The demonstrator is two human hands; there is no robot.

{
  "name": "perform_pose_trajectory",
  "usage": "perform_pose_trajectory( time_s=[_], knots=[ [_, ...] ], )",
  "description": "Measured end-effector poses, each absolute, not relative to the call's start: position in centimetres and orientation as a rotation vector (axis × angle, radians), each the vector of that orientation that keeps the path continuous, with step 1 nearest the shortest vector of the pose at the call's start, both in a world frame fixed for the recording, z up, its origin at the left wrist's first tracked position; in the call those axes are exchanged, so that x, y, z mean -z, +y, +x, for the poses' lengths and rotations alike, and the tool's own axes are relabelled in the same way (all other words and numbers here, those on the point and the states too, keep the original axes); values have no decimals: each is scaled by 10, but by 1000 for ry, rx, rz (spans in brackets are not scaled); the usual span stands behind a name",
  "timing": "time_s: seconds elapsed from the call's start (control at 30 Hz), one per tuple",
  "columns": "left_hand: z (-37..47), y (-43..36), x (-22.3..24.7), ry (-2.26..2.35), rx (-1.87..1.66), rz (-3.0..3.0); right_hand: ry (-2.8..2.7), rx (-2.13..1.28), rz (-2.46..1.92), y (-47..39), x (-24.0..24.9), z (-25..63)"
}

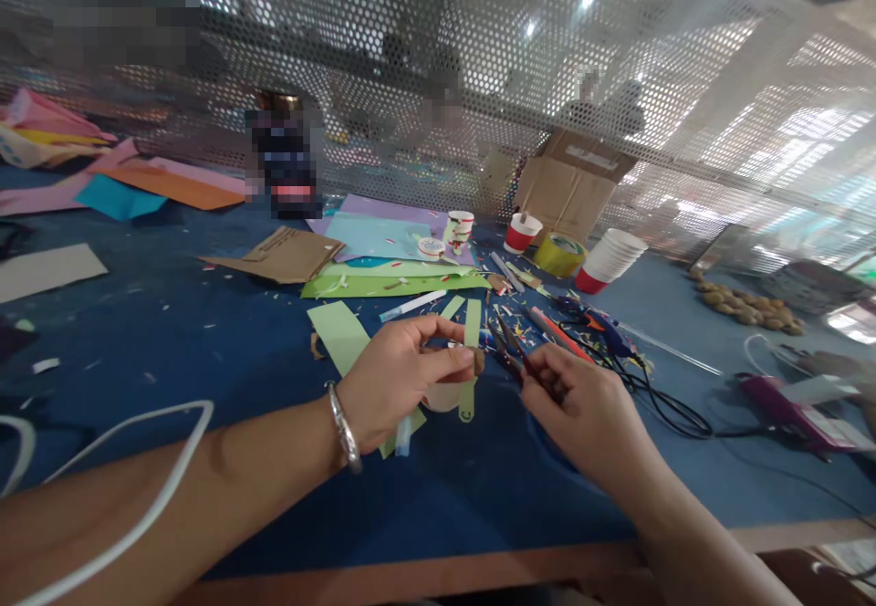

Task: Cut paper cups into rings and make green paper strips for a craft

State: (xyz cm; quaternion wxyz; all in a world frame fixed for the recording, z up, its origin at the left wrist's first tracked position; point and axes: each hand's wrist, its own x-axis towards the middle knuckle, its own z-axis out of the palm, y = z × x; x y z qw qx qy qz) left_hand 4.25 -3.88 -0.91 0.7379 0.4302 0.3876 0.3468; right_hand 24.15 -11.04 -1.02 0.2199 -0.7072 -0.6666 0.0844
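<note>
My left hand (pixel 411 364), with a silver bangle at the wrist, pinches a narrow light-green paper strip (pixel 472 323) and a small brown piece (pixel 478 360) between thumb and fingers. Below those fingers a pale cup-like object (pixel 443 395) is partly hidden. In my right hand (pixel 581 396) are scissors (pixel 510 346), their blades apart and pointing toward the strip without visibly cutting it. A wider light-green paper piece (pixel 340 334) lies beside my left hand, and a white marker (pixel 412 305) rests just beyond it.
Behind the hands lie coloured sheets (pixel 390 236) and paper scraps. To the right stand a red-and-white cup (pixel 522 233), yellow tape roll (pixel 559 255) and stacked paper cups (pixel 610 259). A blue glue gun (pixel 612 334) trails a black cord. A white cable (pixel 161 496) crosses my left forearm.
</note>
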Motion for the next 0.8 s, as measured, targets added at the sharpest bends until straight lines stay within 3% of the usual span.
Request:
perform_pose_trajectory(
  time_s=[0.23, 0.43, 0.8],
  knots=[
    [46, -41, 2, 769, -754, 869, -1765, -532, -1687, -113, 10, 224],
    [47, -43, -5, 746, -721, 862, -1290, -1188, -1429, -113, 14, 216],
    [48, -42, 4, 827, -706, 869, -1244, -1029, -1382, -112, 21, 220]
  ],
)
